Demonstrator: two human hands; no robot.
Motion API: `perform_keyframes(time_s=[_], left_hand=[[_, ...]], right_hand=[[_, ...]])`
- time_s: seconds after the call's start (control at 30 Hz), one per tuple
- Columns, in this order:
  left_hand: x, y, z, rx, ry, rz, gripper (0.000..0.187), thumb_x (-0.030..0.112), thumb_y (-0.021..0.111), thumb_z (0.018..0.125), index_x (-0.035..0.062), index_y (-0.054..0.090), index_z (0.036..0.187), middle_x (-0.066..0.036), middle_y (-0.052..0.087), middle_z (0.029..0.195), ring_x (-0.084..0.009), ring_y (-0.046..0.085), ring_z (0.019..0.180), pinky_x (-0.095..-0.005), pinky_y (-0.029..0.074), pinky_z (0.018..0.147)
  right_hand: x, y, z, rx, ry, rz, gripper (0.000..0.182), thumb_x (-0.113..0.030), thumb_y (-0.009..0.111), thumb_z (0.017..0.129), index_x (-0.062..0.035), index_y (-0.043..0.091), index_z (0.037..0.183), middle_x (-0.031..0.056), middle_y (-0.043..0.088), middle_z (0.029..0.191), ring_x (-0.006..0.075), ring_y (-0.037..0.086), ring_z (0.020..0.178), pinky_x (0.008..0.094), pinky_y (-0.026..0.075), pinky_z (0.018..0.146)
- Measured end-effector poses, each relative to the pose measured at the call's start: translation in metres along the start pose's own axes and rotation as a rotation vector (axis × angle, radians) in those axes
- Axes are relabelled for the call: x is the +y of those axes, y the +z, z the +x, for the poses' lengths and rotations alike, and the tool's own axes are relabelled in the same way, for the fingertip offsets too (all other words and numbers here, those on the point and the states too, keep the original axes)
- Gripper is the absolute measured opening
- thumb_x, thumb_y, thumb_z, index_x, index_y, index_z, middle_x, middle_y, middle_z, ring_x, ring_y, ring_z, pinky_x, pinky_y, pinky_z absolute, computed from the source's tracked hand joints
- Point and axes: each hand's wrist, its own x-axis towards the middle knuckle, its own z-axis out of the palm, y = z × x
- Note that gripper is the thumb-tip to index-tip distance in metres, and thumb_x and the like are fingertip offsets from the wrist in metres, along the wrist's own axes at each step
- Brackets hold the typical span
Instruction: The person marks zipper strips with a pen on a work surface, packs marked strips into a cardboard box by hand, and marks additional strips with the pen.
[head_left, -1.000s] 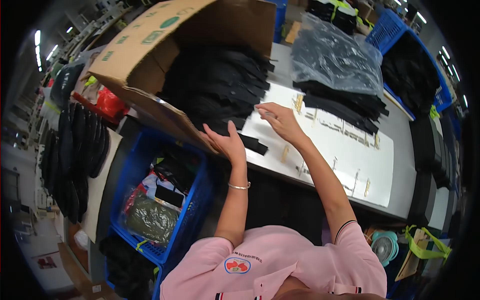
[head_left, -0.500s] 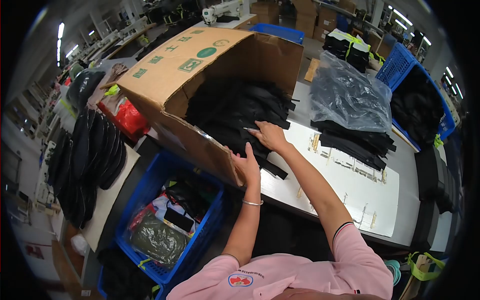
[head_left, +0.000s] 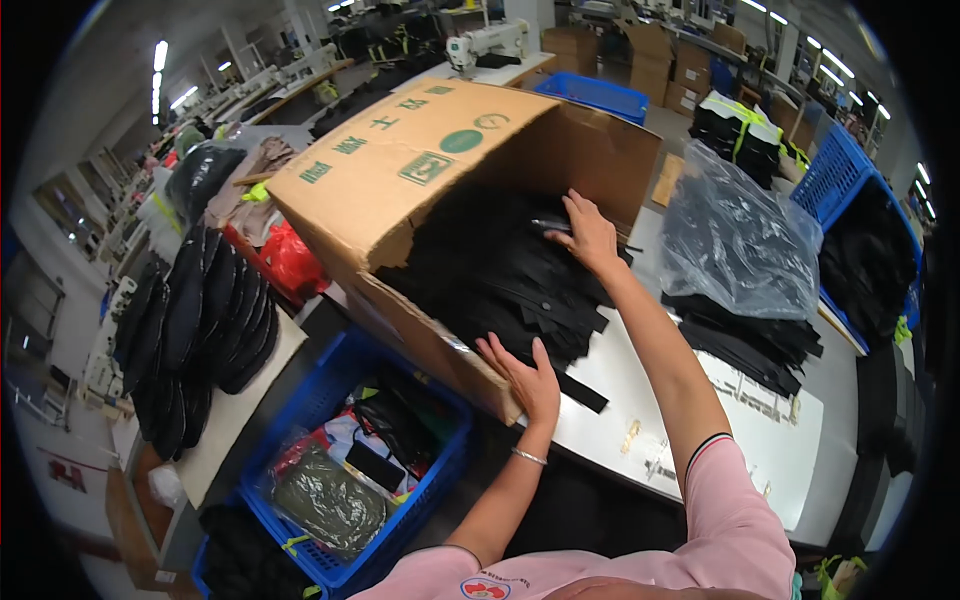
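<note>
Many black fabric strips point(head_left: 490, 270) lie heaped in an open cardboard box point(head_left: 400, 140) tipped on its side, spilling onto the white tabletop. My right hand point(head_left: 588, 235) rests at the far right part of the heap, fingers stretched out. A thin shiny metal tool point(head_left: 548, 224) sticks out by its thumb; its exact kind is not clear. At the near edge of the heap, beside the box's lower flap, my left hand point(head_left: 528, 380) is open with fingers spread against the strips. One loose strip point(head_left: 582, 392) lies just right of it.
A blue crate point(head_left: 455, 440) with bagged cloth and a phone stands at the lower left. Black curved pieces point(head_left: 200, 330) are stacked further left. To the right, clear plastic point(head_left: 740, 235) covers more black strips; another blue crate point(head_left: 840, 180) stands beyond.
My right hand has moved away from my left, up and right across the heap, the metal tool moving with it. My left hand has spread at the near edge. The view has shifted.
</note>
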Motion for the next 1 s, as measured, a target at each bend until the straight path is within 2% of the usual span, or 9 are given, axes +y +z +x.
perform_keyframes(time_s=[0.2, 0.33, 0.53, 0.67, 0.77, 0.83, 0.9, 0.93, 1.0], left_hand=[[0.003, -0.002, 0.001, -0.008, -0.012, 0.012, 0.074, 0.035, 0.058, 0.101, -0.0010, 0.023, 0.155, -0.031, 0.012, 0.163, -0.0467, 0.016, 0.150, -0.0512, 0.015, 0.123], [0.003, -0.003, 0.000, -0.016, -0.033, 0.029, 0.073, 0.037, 0.056, 0.102, -0.0011, 0.023, 0.155, -0.031, 0.012, 0.163, -0.0461, 0.016, 0.150, -0.0508, 0.015, 0.123], [0.001, -0.001, 0.000, -0.015, -0.026, 0.008, 0.072, 0.037, 0.054, 0.103, -0.0013, 0.022, 0.155, -0.031, 0.011, 0.163, -0.0463, 0.017, 0.150, -0.0499, 0.016, 0.123], [0.001, -0.001, -0.001, -0.012, -0.011, 0.007, 0.072, 0.037, 0.052, 0.104, -0.0019, 0.022, 0.155, -0.032, 0.012, 0.163, -0.0460, 0.018, 0.150, -0.0496, 0.016, 0.123], [-0.003, 0.002, -0.001, -0.002, 0.001, -0.031, 0.073, 0.038, 0.052, 0.104, -0.0025, 0.020, 0.156, -0.032, 0.012, 0.163, -0.0456, 0.017, 0.151, -0.0490, 0.017, 0.123], [0.006, -0.003, 0.000, -0.013, -0.014, -0.041, 0.074, 0.039, 0.051, 0.104, -0.0029, 0.019, 0.156, -0.032, 0.011, 0.163, -0.0450, 0.016, 0.151, -0.0484, 0.016, 0.123], [0.007, -0.003, -0.002, -0.028, -0.031, -0.035, 0.075, 0.040, 0.051, 0.104, -0.0034, 0.018, 0.156, -0.032, 0.011, 0.163, -0.0444, 0.016, 0.151, -0.0480, 0.016, 0.123], [0.006, -0.002, -0.002, -0.026, -0.033, -0.031, 0.075, 0.040, 0.050, 0.105, -0.0036, 0.018, 0.156, -0.032, 0.011, 0.163, -0.0440, 0.015, 0.152, -0.0478, 0.016, 0.123], [0.005, -0.002, -0.001, -0.024, -0.030, -0.030, 0.075, 0.040, 0.050, 0.105, -0.0040, 0.017, 0.156, -0.032, 0.011, 0.163, -0.0434, 0.015, 0.152, -0.0476, 0.016, 0.123]], right_hand=[[-0.003, 0.008, 0.015, -0.408, 0.251, 0.087, 0.111, -0.066, 0.085, 0.060, 0.0001, 0.048, 0.141, 0.0208, 0.061, 0.125, 0.0380, 0.058, 0.119, 0.0465, 0.050, 0.099], [0.000, -0.003, 0.022, -0.596, 0.270, 0.100, 0.107, -0.060, 0.087, 0.060, 0.0019, 0.050, 0.139, 0.0222, 0.060, 0.131, 0.0369, 0.059, 0.124, 0.0463, 0.050, 0.101], [0.006, -0.003, 0.006, -0.558, 0.213, 0.161, 0.103, -0.054, 0.088, 0.060, -0.0085, 0.049, 0.144, 0.0209, 0.061, 0.133, 0.0380, 0.059, 0.124, 0.0466, 0.049, 0.102], [-0.001, -0.016, 0.007, -0.675, 0.266, 0.140, 0.091, -0.037, 0.084, 0.064, -0.0135, 0.048, 0.144, 0.0210, 0.068, 0.118, 0.0387, 0.064, 0.115, 0.0479, 0.051, 0.098], [0.006, -0.019, -0.001, -0.692, 0.136, 0.200, 0.085, -0.029, 0.081, 0.064, -0.0147, 0.050, 0.142, 0.0211, 0.070, 0.113, 0.0394, 0.065, 0.112, 0.0484, 0.052, 0.095], [0.008, -0.020, -0.007, -0.683, 0.074, 0.209, 0.083, -0.028, 0.080, 0.064, -0.0137, 0.050, 0.140, 0.0210, 0.069, 0.117, 0.0398, 0.064, 0.113, 0.0485, 0.052, 0.095], [0.004, -0.030, -0.010, -0.684, 0.116, 0.248, 0.087, -0.034, 0.084, 0.062, -0.0126, 0.049, 0.139, 0.0210, 0.068, 0.119, 0.0403, 0.064, 0.114, 0.0484, 0.052, 0.095], [0.006, -0.024, -0.008, -0.768, 0.191, 0.242, 0.098, -0.038, 0.088, 0.060, -0.0157, 0.044, 0.146, 0.0209, 0.067, 0.124, 0.0394, 0.062, 0.118, 0.0472, 0.049, 0.098], [0.006, -0.018, -0.014, -0.743, 0.257, 0.269, 0.104, -0.037, 0.087, 0.060, -0.0164, 0.040, 0.150, 0.0216, 0.066, 0.125, 0.0385, 0.062, 0.119, 0.0457, 0.049, 0.100]])
